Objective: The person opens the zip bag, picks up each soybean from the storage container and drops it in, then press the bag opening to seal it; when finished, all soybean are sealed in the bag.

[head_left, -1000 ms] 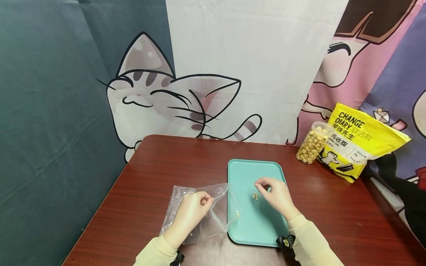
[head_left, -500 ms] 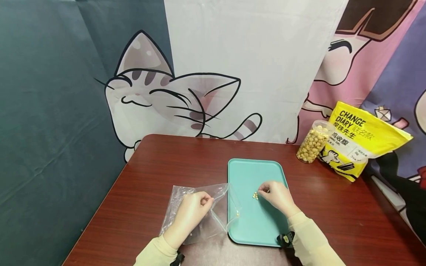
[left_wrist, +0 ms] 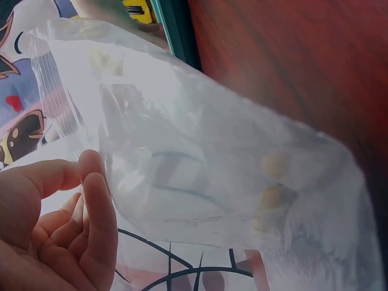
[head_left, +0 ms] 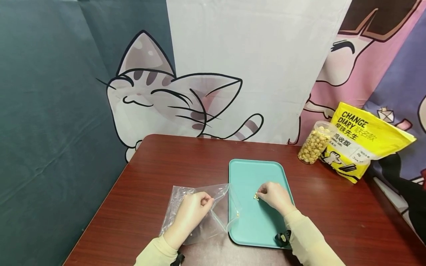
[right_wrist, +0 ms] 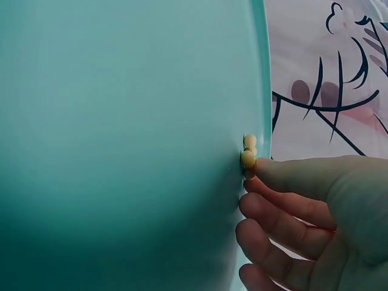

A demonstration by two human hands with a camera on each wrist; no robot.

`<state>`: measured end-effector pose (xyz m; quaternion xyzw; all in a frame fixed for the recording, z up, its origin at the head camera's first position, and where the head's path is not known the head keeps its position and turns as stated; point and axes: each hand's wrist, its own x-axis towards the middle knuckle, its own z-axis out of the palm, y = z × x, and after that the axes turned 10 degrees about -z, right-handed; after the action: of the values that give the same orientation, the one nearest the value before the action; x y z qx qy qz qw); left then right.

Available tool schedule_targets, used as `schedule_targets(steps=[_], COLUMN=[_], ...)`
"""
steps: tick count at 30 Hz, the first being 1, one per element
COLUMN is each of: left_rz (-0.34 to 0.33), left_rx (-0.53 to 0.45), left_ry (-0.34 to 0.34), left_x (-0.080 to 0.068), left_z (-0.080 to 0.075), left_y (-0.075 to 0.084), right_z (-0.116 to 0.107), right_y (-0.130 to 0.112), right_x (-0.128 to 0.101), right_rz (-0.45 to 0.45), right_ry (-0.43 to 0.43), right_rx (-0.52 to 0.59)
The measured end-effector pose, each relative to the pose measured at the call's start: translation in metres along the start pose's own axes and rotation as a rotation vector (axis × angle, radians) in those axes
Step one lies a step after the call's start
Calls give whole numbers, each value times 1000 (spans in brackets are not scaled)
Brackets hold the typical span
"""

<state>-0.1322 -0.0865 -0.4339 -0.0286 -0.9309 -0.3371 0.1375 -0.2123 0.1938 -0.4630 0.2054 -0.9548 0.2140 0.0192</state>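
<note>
On the teal tray (head_left: 256, 173), near its middle, lies a small cluster of pale yellow beans (head_left: 255, 196). The right hand (head_left: 275, 196) sits over them with its fingers curled, thumb tip touching the nearest bean; whether it has one pinched yet I cannot tell. The wrist view shows the beans (right_wrist: 248, 153) touching one another in a short row off the thumb.

The left hand (head_left: 193, 212) pinches the upper lip of a clear zip bag (head_left: 199, 214) between thumb and curled fingers, holding the mouth lifted. The bag lies flat on the desk (head_left: 159, 166) near its front edge, just left of the tray, its long axis running roughly left to right and its open mouth facing the tray. A few beans (left_wrist: 273, 182) already sit inside against the film.

The beans look hard, smooth and very light, likely to roll or skitter on the slick tray, so a fingertip pinch from either side suits them best. The bag is thin, limp film that would sag shut unless held at the zip strip.

At the desk's far right corner stand a clear jar of the same beans (head_left: 313, 144) and a yellow pouch (head_left: 362, 142), well apart from the hands.
</note>
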Motion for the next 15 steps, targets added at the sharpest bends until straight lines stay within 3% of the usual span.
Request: schedule_targets(steps=[15], left_rz=[6], left_rx=[-1], left_ry=[-8], left_x=[-1], left_z=[2], left_y=[1], right_z=[1], right_y=[1], right_x=[-3], right_rz=[15], right_ry=[-3], right_rx=[21])
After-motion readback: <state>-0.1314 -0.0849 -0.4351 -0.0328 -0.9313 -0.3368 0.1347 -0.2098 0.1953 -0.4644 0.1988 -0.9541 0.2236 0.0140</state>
